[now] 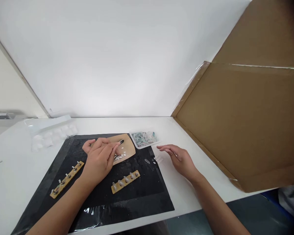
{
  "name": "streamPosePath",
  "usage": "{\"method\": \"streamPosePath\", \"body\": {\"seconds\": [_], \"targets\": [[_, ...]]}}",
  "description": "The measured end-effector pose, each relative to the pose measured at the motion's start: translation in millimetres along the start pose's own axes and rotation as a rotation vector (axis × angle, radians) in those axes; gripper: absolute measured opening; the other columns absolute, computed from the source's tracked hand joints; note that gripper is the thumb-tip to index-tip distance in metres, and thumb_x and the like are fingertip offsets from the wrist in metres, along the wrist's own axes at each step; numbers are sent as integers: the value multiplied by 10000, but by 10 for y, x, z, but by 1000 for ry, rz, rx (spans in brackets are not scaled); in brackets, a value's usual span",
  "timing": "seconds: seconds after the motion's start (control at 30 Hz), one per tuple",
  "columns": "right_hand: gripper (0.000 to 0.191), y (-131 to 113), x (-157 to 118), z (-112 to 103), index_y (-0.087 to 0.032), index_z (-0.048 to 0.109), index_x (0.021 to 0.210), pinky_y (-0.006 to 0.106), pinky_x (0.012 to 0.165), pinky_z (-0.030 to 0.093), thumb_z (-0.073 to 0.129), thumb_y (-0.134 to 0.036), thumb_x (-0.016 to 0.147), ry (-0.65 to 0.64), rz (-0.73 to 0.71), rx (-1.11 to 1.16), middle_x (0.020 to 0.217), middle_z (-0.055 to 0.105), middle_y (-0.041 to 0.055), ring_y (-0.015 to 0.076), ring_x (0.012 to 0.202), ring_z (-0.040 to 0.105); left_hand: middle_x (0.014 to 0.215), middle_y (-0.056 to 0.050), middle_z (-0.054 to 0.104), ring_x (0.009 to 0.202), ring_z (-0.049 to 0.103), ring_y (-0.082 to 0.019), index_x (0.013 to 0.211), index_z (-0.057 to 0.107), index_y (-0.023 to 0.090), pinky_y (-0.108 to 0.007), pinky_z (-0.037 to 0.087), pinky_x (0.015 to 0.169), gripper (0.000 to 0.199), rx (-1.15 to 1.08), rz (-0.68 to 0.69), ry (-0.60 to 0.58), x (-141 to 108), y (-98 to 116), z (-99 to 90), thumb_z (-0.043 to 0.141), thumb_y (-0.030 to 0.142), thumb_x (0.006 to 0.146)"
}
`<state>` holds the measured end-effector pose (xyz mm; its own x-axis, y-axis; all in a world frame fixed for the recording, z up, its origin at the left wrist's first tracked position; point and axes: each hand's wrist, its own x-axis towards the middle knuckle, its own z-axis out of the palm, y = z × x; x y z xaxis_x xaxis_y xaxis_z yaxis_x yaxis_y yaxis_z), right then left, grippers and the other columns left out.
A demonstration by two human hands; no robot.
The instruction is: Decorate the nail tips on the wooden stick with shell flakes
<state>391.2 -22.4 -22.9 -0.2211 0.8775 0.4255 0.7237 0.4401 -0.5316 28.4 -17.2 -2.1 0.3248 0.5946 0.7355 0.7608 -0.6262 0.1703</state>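
Observation:
My left hand [99,159] is closed over a tan sheet [130,143], fingers pinched around a slim tool with a dark, shiny end [121,142]. Its other end is mostly hidden by my fingers, so its kind is unclear. Small white pieces [122,155] lie scattered on the sheet beside my fingertips. To the right, my right hand [181,160] hovers with fingers stretched out and nothing visible in it. Just left of it are rows of tiny white pieces [158,159] at the black mat's edge, with a small clear oval piece [147,161] nearby.
On the black mat [142,209] lie two yellowish strips, a left strip [68,179] with metal posts and a nearer strip [125,181] holding clear pieces. Behind are a white tray [145,139] of small greenish packets and a clear plastic package [52,134]. A cardboard panel [247,127] borders the right.

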Motion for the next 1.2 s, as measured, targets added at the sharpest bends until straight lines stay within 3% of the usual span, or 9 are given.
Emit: {"method": "streamPosePath", "body": {"seconds": [0.13,0.27,0.43,0.57,0.67,0.77,0.87,1.0,1.2], "targets": [[408,-392,304,-48,-291,733,1306,434,1100,565,367,-392,1155,-134,-12,100,1277,805,33,242,1234,744,1050,-84,846,1089,694,-289,1473,547,179,-521,310,999,499,102,-150,21,-27,-99,46,488,27,1001],[392,-827,802,132,-306,702,1394,460,1063,577,406,-333,1139,-426,-265,72,1325,785,36,264,1224,742,1311,-145,770,1198,685,-287,1623,333,166,-527,283,1020,826,146,-206,-44,-58,-154,98,388,-105,845],[690,-1018,1333,404,-310,463,1626,503,1016,590,426,-44,990,-634,-430,-68,1364,762,68,293,1237,724,1461,-174,642,1338,623,-287,1590,385,184,-522,271,1084,793,135,-241,-71,-36,-128,75,400,-63,836],[818,-1002,1493,392,-307,346,1685,600,1241,409,454,-43,919,-588,-312,71,1716,416,72,323,1543,466,1523,-208,570,1411,555,-324,1630,325,181,-519,293,1100,648,81,-260,-48,-6,-58,1,449,125,997],[767,-1085,1462,428,-366,299,1689,602,1321,267,503,-175,975,-616,-159,540,1785,259,7,297,1605,373,1694,-235,375,1562,390,-368,1697,194,168,-531,290,1141,741,38,-135,-27,5,14,-58,490,280,1026],[571,-1294,1356,584,-278,488,1591,553,1325,270,498,-422,1038,-728,48,1146,1702,450,49,289,1566,439,1773,-244,202,1640,242,-403,1726,54,119,-574,224,1223,893,28,41,-28,24,70,-80,503,398,1006],[836,-1519,1243,744,-127,588,1483,567,1285,325,217,-730,1039,-888,288,1506,1546,613,176,334,1518,492,1762,-247,243,1642,242,-411,1728,44,94,-603,99,1286,959,97,110,-97,58,80,-54,515,513,1005],[1097,-1644,1176,773,-111,583,1467,522,1259,361,-44,-844,947,-879,407,1532,1464,661,206,329,1489,518,1745,-228,302,1631,279,-410,1732,51,111,-601,-2,1318,1052,185,103,-166,121,72,-19,545,662,985],[1305,-1587,1272,494,-83,520,1527,497,1216,417,-214,-892,813,-894,333,1324,1434,670,232,344,1431,567,1760,-231,230,1631,282,-412,1730,-11,114,-618,5,1327,1128,267,51,-106,186,69,-72,544,737,972]]}}
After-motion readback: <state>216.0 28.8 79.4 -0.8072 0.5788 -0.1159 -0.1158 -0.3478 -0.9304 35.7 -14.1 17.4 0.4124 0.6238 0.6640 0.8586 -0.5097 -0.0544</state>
